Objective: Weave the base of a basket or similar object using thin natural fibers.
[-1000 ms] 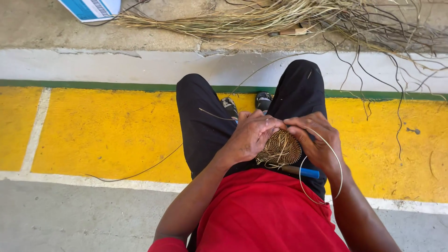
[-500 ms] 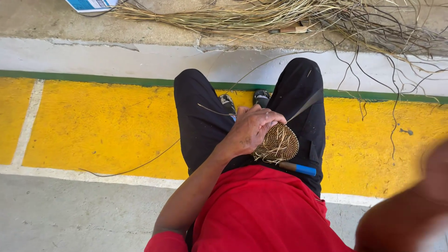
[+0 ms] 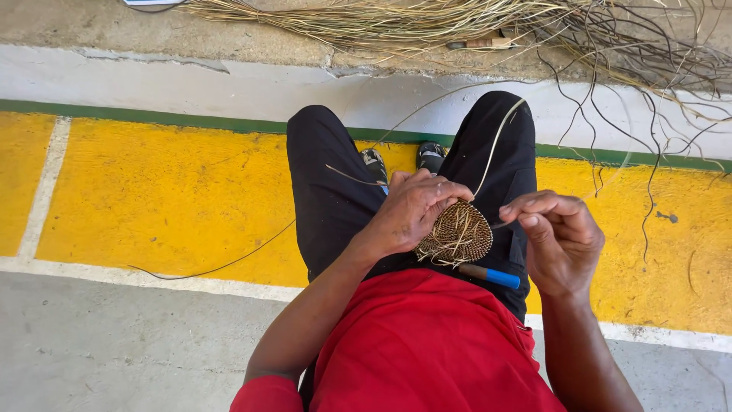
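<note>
Half the woven disc (image 3: 457, 233) hides under the clamped left hand (image 3: 412, 210); right hand (image 3: 557, 236) pinches a strand (image 3: 499, 137).

Dry reed bundle (image 3: 396, 19) along concrete ledge (image 3: 252, 88)

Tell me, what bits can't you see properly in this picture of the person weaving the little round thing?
Head view only:
- Woven disc: its left part is hidden under the left hand.
- Blue-handled tool: its other end is hidden beneath the disc.
- Thin strand: where the right hand pinches it, the fingers cover it.
- Pile of dry fibres: cut off by the top edge.
- Shoes: mostly hidden between the knees.
</note>
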